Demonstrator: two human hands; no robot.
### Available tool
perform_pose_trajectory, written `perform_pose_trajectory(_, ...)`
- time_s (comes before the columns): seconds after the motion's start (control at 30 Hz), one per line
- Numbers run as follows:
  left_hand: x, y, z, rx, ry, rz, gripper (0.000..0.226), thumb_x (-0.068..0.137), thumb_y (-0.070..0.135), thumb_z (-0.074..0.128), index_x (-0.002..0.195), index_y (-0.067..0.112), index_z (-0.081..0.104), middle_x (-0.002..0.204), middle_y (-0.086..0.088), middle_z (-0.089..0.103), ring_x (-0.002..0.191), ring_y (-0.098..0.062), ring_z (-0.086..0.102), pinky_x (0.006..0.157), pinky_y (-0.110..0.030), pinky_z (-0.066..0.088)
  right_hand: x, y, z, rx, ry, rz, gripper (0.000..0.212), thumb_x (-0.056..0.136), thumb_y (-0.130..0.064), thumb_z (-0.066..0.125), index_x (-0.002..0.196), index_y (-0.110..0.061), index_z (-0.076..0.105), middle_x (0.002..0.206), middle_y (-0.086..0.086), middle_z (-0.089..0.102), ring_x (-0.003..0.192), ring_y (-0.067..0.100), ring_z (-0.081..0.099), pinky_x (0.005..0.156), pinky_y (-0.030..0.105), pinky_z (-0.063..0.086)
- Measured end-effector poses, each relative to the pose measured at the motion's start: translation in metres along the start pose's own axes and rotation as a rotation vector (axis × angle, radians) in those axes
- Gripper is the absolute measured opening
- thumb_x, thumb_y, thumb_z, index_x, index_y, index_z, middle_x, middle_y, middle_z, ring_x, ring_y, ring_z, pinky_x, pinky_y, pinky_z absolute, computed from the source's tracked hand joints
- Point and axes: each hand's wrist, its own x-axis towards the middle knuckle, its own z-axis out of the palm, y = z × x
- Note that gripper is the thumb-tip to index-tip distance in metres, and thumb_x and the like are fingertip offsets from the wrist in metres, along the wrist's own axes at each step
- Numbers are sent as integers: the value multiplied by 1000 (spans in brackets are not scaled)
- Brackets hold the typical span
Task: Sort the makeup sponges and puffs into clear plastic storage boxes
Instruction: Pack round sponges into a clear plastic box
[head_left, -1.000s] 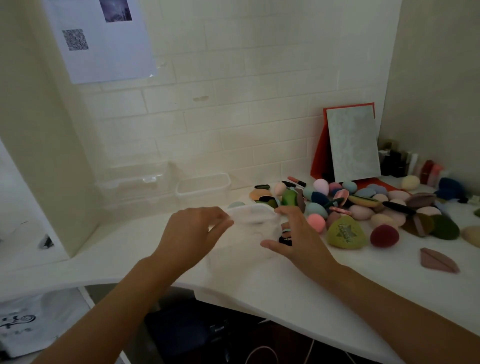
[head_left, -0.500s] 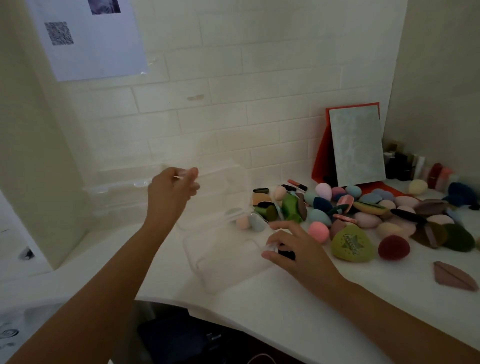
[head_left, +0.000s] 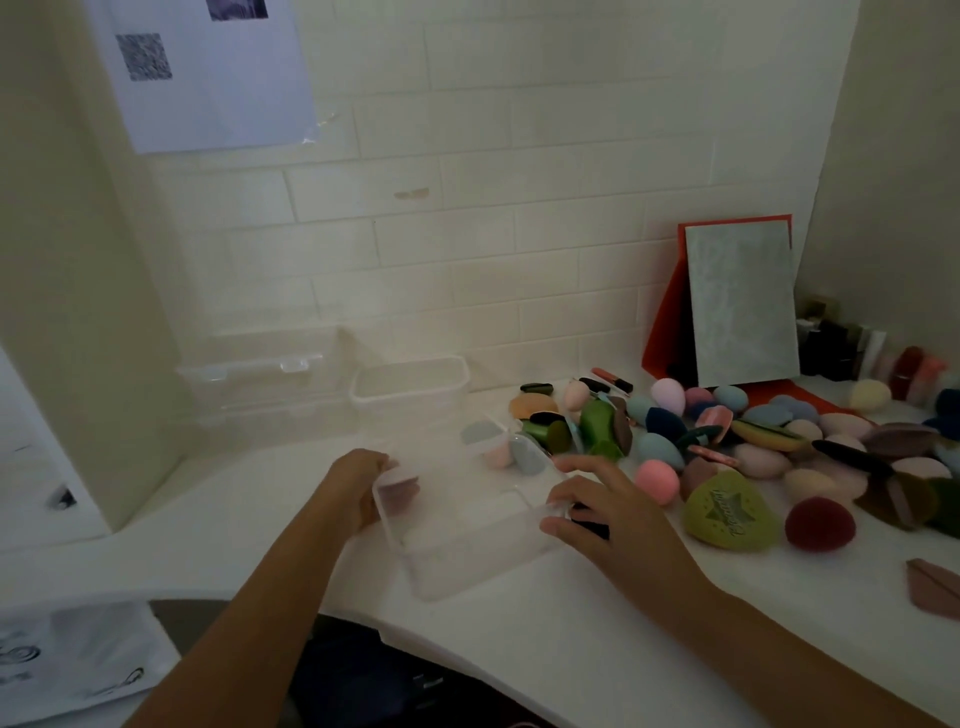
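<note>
**White surface (head_left: 571, 623), clear box (head_left: 467, 545) held at both ends**

White brick tiles back a white surface, with a sheet of paper (head_left: 208, 73) bearing a square code taped at the upper left of the frame. Low in the centre, a lidless clear box sits on the surface near its front edge, turned at an angle. The left hand (head_left: 358, 483) grips the box's left end, fingers curled over the wall and showing through the plastic. The right hand (head_left: 602, 514) holds the right end, fingers bent over the rim; something dark lies under the palm, too hidden to identify. Sponges and puffs (head_left: 753, 436) lie heaped across the right of the frame, a green heart-shaped puff (head_left: 730, 512) and a dark red sponge (head_left: 818, 522) nearest the right hand. Behind the heap a red-backed panel (head_left: 743, 306) leans on the wall. At centre left, by the wall, stand an open box (head_left: 410, 384) and a lidded box (head_left: 260, 379).
</note>
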Motion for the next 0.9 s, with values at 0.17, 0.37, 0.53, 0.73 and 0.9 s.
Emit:
perform_pose_trajectory(0.17, -8, -10, 4, -208, -22, 139, 13, 90, 13, 53, 83, 5, 59, 74, -17, 64, 47, -21, 64, 57, -31, 53, 2, -1, -8, -107, -10, -4, 18, 88, -45, 57, 105, -43, 53, 119, -39, 35, 105, -19, 44, 83, 3, 38)
perform_pose_trajectory(0.37, -15, -28, -3, -132, -26, 375, 16, 91, 25, 55, 98, 11, 59, 73, -12, 72, 72, -26, 68, 61, -32, 54, 12, 23, -39, -555, 188, 215, 31, 96, -30, 43, 125, -22, 53, 122, -5, 55, 108, 11, 50, 93, 27, 42)
perform_pose_trajectory(0.53, -26, -31, -5, -120, -21, 466, 15, 93, 21, 53, 104, 13, 60, 78, -11, 72, 74, -23, 67, 57, -27, 56, 5, 33, -53, -977, 57, 447, 39, 92, -47, 45, 118, -20, 57, 118, 4, 56, 107, 20, 48, 88, 31, 40)
perform_pose_trajectory(0.73, -34, -30, -7, -150, -9, 466, 23, 92, 23, 53, 110, 9, 58, 87, -15, 70, 80, -30, 65, 58, -27, 55, 11, 21, -55, -600, 137, 473, 33, 85, -31, 63, 113, -18, 53, 109, 2, 59, 94, 17, 53, 78, 30, 43)
perform_pose_trajectory(0.9, -35, -30, -8, -165, -31, 491, 25, 91, 25, 54, 110, 9, 59, 85, -15, 70, 77, -27, 66, 54, -23, 56, 31, -27, -55, 58, 261, 345, 44, 82, -14, 70, 122, -21, 52, 104, -5, 57, 83, 5, 58, 71, 23, 49)
